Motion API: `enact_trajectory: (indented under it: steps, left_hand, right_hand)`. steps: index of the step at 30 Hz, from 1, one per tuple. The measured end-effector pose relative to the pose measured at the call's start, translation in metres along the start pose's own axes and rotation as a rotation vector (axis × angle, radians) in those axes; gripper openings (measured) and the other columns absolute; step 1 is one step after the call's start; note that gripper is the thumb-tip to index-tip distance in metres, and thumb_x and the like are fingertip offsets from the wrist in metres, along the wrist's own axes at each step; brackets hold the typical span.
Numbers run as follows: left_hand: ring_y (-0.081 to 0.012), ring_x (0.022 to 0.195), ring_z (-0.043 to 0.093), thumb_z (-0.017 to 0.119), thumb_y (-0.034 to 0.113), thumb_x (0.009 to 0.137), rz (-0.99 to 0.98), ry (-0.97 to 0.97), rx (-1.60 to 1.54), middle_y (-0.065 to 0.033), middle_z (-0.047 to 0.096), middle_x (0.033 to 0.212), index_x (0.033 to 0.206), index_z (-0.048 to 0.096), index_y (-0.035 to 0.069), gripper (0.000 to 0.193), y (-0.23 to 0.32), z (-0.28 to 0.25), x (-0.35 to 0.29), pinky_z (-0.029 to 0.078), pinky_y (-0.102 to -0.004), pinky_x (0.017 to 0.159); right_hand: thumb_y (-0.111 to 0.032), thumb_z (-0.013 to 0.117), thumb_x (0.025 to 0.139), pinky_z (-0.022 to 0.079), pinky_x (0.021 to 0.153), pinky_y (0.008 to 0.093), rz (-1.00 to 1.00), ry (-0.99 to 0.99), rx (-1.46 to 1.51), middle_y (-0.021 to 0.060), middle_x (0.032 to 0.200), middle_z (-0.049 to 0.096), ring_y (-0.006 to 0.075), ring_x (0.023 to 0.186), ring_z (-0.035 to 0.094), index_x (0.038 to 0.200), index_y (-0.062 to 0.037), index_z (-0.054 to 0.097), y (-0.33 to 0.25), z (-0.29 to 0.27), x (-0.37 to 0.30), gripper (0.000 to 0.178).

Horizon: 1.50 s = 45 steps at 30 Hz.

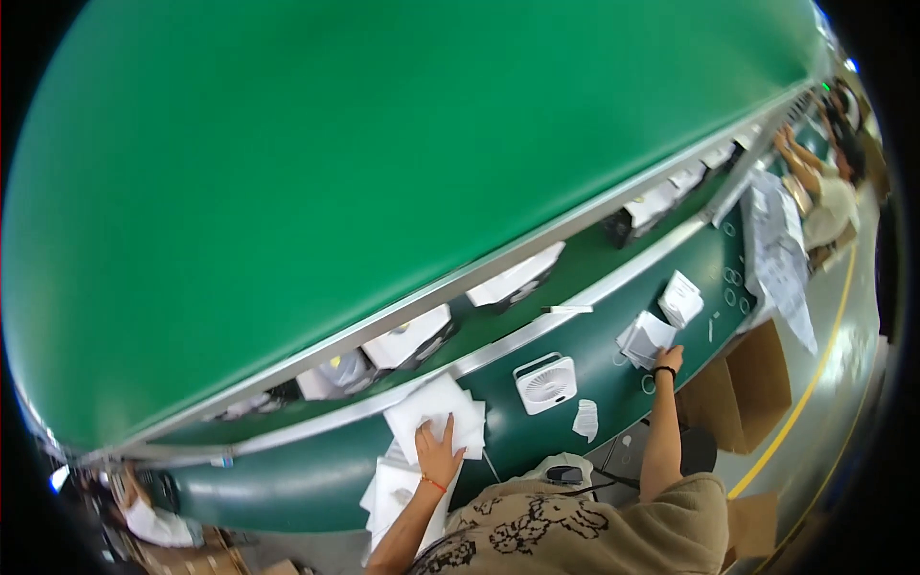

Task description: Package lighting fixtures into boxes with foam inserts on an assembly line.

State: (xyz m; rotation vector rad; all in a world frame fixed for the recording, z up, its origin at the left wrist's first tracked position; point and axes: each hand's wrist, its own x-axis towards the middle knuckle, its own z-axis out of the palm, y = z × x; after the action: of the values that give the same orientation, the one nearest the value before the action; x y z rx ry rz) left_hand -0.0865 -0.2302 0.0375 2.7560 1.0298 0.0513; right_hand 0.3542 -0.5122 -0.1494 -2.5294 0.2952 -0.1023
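Fingers: left hand spread flat on foam sheets | right hand touching leaflets, grip unclear

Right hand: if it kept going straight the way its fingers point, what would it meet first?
The right hand already touches the stack of white folded sheets; beyond that, probably the second white stack, though depth is unclear.

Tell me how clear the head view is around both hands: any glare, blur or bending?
Head view: strong fisheye bending, the green shelf and belt rail curving toward a black rim. Left hand on white foam sheets and right hand at the folded papers look fairly sharp. Glare whitens the far right floor; no hard shadows.
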Motion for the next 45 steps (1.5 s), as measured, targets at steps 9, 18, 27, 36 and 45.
enact_trajectory:
  steps: [9,18,27,36,45]
  left_hand:
    - [-0.0235,0.108,0.044,0.067,0.021,0.066,-0.035,0.025,-0.079,-0.0115,0.05,0.11,0.126,0.039,0.011,0.067,-0.026,-0.032,0.004,0.021,-0.0468,0.1]
    - [-0.0267,0.115,0.04,0.066,0.009,0.065,-0.169,0.417,0.013,-0.0105,0.047,0.118,0.12,0.043,0.009,0.06,-0.12,-0.079,0.066,0.023,-0.0449,0.101]
    - [-0.0302,0.126,0.027,0.059,0.008,0.066,-0.285,0.092,0.201,-0.0089,0.041,0.126,0.122,0.04,0.01,0.059,-0.193,-0.021,0.126,0.031,-0.0464,0.096]
    - [-0.0387,0.1,0.048,0.048,0.032,0.08,-0.37,0.047,0.151,-0.0233,0.05,0.109,0.113,0.049,0.011,0.039,-0.15,-0.047,0.184,0.039,-0.0515,0.081]
    - [-0.0412,0.129,0.005,0.038,0.049,0.083,-0.424,-0.382,-0.132,-0.0242,0.006,0.14,0.135,0.022,0.018,0.062,-0.112,-0.025,0.206,0.011,-0.0564,0.101]
  right_hand:
    - [-0.006,0.057,0.076,0.046,0.056,0.0362,-0.989,-0.364,0.415,0.0184,0.071,0.059,0.033,0.065,0.059,0.092,-0.0031,0.056,-0.274,-0.074,-0.083,0.017]
    - [0.001,0.055,0.074,0.045,0.071,0.0376,-1.458,-0.476,0.718,0.0147,0.089,0.06,0.0322,0.085,0.056,0.09,-0.0012,0.059,-0.404,-0.011,-0.217,0.017]
    - [-0.008,0.058,0.074,0.035,0.093,0.0425,-1.435,-0.691,0.506,0.0156,0.12,0.044,0.0341,0.111,0.041,0.111,-0.0101,0.053,-0.312,-0.008,-0.208,0.038]
    - [-0.052,0.061,0.071,0.033,0.095,0.0461,0.129,-0.223,-0.365,0.0238,0.132,0.026,0.04,0.116,0.034,0.133,-0.0138,0.027,-0.066,0.009,-0.02,0.08]
    - [-0.037,0.078,0.058,0.036,0.094,0.0378,0.131,-0.236,-0.175,0.0264,0.128,0.034,0.0388,0.114,0.039,0.133,-0.0026,0.016,-0.01,0.012,-0.025,0.103]
